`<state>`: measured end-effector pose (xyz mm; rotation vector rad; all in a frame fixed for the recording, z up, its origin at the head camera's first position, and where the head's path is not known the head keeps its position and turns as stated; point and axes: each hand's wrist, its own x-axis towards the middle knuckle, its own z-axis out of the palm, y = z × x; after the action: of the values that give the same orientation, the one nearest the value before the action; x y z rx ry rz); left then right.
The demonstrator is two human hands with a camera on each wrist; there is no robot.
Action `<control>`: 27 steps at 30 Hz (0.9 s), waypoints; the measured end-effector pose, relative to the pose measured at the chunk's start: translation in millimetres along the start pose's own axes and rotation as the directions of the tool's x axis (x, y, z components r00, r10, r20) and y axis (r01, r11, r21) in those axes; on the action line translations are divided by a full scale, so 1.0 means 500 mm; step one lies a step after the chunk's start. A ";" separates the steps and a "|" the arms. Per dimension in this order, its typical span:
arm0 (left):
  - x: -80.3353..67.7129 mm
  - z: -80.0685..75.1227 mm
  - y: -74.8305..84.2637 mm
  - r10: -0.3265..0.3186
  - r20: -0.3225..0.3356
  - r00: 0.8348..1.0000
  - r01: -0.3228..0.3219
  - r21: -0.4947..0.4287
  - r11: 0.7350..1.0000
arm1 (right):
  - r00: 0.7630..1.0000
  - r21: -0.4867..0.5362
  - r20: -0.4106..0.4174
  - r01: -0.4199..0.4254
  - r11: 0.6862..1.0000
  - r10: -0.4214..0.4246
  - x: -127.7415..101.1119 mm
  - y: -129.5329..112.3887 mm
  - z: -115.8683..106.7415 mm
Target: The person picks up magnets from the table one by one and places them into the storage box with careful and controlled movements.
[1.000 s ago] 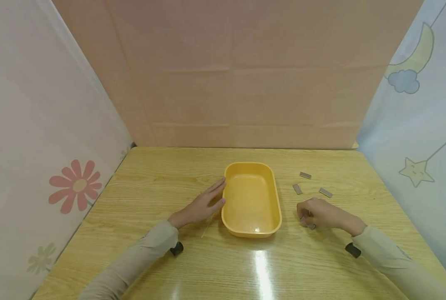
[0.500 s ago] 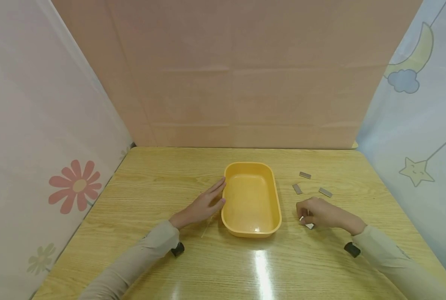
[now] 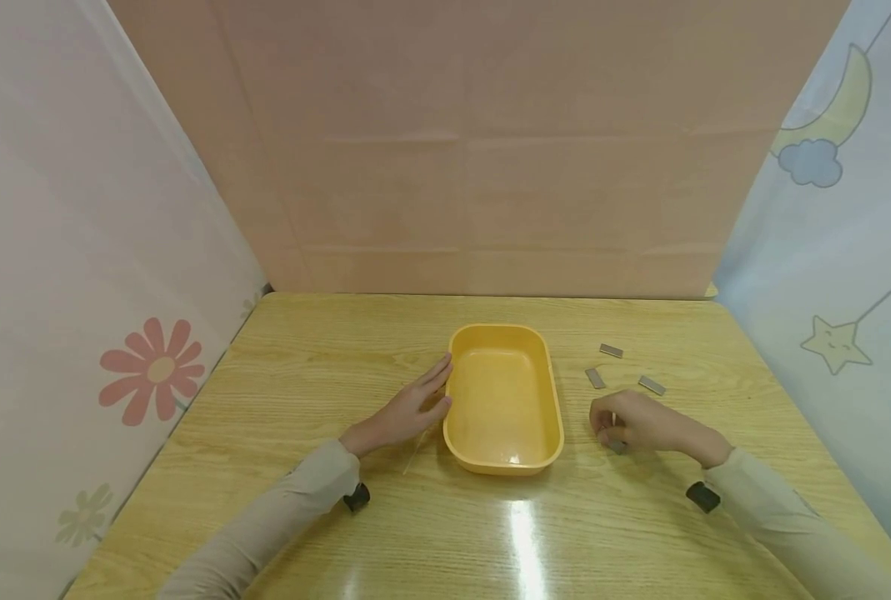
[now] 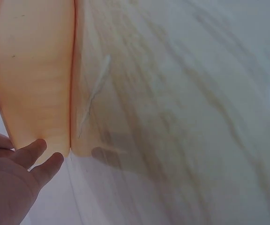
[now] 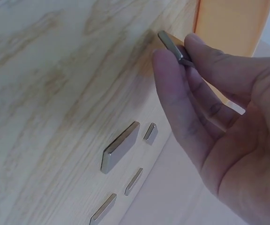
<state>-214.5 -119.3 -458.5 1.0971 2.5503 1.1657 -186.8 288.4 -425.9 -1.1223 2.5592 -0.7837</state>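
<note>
An orange-yellow plastic tub (image 3: 501, 467) stands on the wooden table. Against its left side rest the straight, spread fingers of my left hand (image 3: 398, 415); the left wrist view shows the same fingers on the tub wall (image 4: 36, 84). Right of the tub, my right hand (image 3: 643, 427) pinches a small flat metallic block (image 5: 171, 45) between thumb and fingertips, seen tilted in the right wrist view. Below that hand lies a larger-looking metallic block (image 5: 120, 149); the head view hides it. Beyond are three more blocks, one at the back (image 3: 611, 351), one nearer the tub (image 3: 595, 378), one rightward (image 3: 651, 385).
Wood-grain table top (image 3: 325, 350) surrounds the tub. A peach-coloured sheet (image 3: 460, 167) hangs along the back edge, with patterned sheets at left (image 3: 77, 250) and right (image 3: 828, 250). A thin pale strip (image 4: 95, 96) lies beside the tub.
The pinched block has tilted between the right fingers; its bright glint from half a second ago is gone. The right hand has shifted very slightly up and left. Left hand and tub stay put.
</note>
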 end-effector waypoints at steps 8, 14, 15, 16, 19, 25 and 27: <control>0.000 -0.002 0.000 -0.002 0.011 1.000 0.002 -0.010 1.000 | 0.998 -0.006 -0.055 -0.007 1.000 0.007 0.000 -0.002 -0.005; 0.000 0.000 0.000 0.002 0.009 1.000 -0.002 -0.012 1.000 | 0.998 0.026 -0.057 -0.002 1.000 0.004 0.000 -0.007 -0.006; -0.001 0.000 0.000 0.004 0.008 1.000 -0.004 -0.012 1.000 | 0.998 0.031 -0.058 0.002 1.000 0.000 0.000 -0.008 -0.006; 0.000 0.000 0.000 0.002 0.006 1.000 -0.002 -0.010 1.000 | 0.998 0.035 -0.060 0.005 0.999 -0.003 0.000 -0.009 -0.007; 0.001 0.000 0.000 -0.005 0.004 1.000 0.005 -0.007 1.000 | 0.998 0.046 -0.061 0.018 0.999 -0.015 0.000 -0.012 -0.009; 0.003 0.001 0.000 -0.008 0.004 1.000 0.008 0.005 1.000 | 0.997 0.043 -0.076 0.028 0.999 -0.025 0.001 -0.019 -0.023; 0.003 0.001 0.000 -0.008 0.005 1.000 0.008 0.003 1.000 | 0.996 0.035 -0.085 0.030 0.999 -0.027 0.001 -0.022 -0.027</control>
<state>-215.5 -117.9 -458.3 1.0885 2.5505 1.1566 -186.3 286.9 -408.5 -1.1408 2.5912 -0.8990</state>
